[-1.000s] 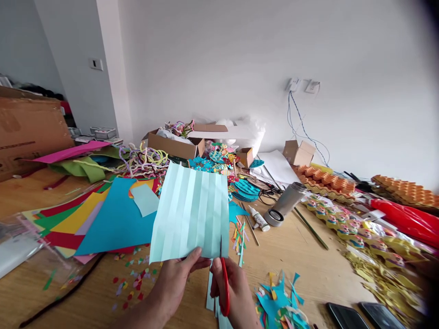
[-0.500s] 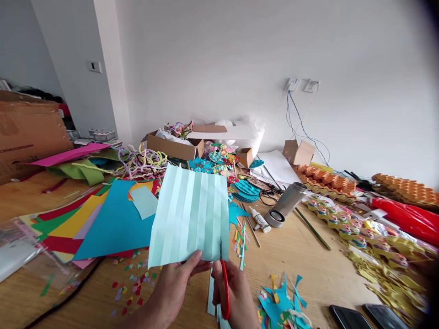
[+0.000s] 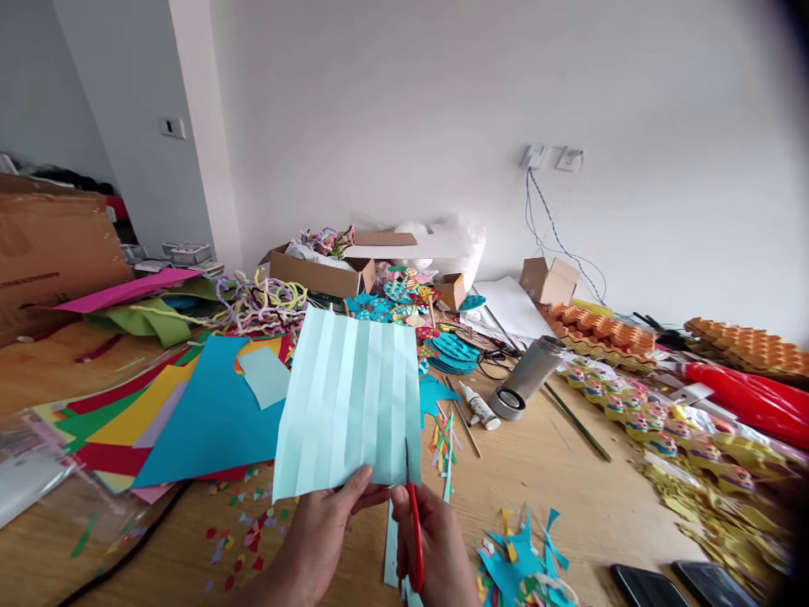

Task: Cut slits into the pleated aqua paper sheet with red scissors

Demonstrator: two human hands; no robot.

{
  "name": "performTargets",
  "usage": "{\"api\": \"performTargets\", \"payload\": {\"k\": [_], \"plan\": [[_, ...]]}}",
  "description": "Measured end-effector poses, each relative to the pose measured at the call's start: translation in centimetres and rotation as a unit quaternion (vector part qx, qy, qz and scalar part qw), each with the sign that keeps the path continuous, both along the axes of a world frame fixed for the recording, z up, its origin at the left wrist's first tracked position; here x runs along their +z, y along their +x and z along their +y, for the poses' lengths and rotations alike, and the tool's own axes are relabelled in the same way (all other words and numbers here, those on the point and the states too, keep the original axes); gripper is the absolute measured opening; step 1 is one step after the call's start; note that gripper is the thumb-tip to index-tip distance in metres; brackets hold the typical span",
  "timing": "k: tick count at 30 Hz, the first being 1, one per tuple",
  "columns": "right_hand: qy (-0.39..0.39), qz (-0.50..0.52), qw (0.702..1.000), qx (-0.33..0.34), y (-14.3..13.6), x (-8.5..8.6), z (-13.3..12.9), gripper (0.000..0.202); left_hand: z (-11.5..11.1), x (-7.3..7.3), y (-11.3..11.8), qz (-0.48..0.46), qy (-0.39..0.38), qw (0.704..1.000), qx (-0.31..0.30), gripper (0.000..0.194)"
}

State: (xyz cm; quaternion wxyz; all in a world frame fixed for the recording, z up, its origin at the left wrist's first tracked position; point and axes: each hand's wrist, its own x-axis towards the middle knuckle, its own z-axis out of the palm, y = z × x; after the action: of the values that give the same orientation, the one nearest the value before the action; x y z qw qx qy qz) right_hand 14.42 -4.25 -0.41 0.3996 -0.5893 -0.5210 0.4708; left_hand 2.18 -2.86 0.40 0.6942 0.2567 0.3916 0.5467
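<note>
A pale mint sheet of paper (image 3: 347, 405) with several upright fold lines is held up in front of me. My left hand (image 3: 329, 523) grips its lower edge, thumb on the near face and fingers behind. In my right hand (image 3: 439, 544) is a pair of red-handled scissors (image 3: 415, 539), fingers wrapped about the handles. One blade points up across the paper's face near its lower right corner; the other blade is not visible, so I cannot tell how far they are apart. Below the hands lie narrow pale blue paper strips (image 3: 392, 548), partly covered.
Coloured paper sheets (image 3: 208, 421) lie on the left, with confetti scraps (image 3: 237, 548) nearer. To the right are a glue bottle (image 3: 479, 406), a steel flask (image 3: 534, 371), blue paper offcuts (image 3: 522, 556) and two phones (image 3: 648, 586). Egg trays (image 3: 600, 337) stand farther right.
Almost nothing differs. The paper's lower left corner hangs slightly lower, and the camera view has shifted a little. Both hands keep their holds, with the scissors at the same spot.
</note>
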Motion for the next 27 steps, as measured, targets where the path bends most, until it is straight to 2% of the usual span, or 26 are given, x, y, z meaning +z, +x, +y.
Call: {"api": "performTargets", "payload": {"k": [5, 14, 20, 27], "plan": [[0.000, 0.012, 1.000, 0.003, 0.34, -0.20, 0.24, 0.047, -0.11, 0.34, 0.04, -0.007, 0.015, 1.000, 0.002, 0.023], [0.016, 0.018, 1.000, 0.019, 0.57, 0.22, 0.36, 0.048, -0.16, -0.53, 0.03, 0.023, -0.010, 1.000, -0.009, 0.025], [0.018, 0.026, 0.999, 0.007, 0.31, 0.17, 0.41, 0.049, -0.13, -0.14, 0.23, 0.017, -0.033, 0.999, -0.017, 0.027], [0.007, 0.020, 1.000, -0.013, 0.31, -0.29, 0.61, 0.048, -0.20, 0.33, 0.38, -0.015, -0.024, 1.000, -0.003, 0.032]]}}
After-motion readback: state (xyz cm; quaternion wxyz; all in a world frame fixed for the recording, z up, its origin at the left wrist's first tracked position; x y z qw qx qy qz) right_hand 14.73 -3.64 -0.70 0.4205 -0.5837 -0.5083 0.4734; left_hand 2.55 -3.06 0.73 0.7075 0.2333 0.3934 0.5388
